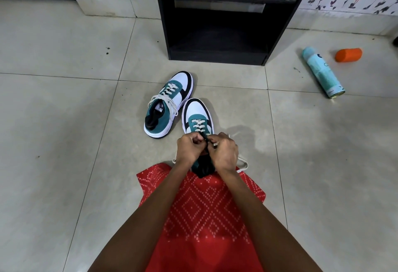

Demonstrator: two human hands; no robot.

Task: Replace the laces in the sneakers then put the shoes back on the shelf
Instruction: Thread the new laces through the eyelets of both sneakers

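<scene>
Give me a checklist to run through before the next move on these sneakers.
1. Grip: ok; left hand and right hand both pinch the lace at the top of the near sneaker.
2. Near sneaker fully laced: cannot tell; the hands hide the top eyelets.
3. Far sneaker laced: ok; white crossings run up it, ends loose.
4. Room in the shelf: cannot tell; its lower bay is dark.
5. Floor path to shelf: ok; can and cap lie off to the right.
</scene>
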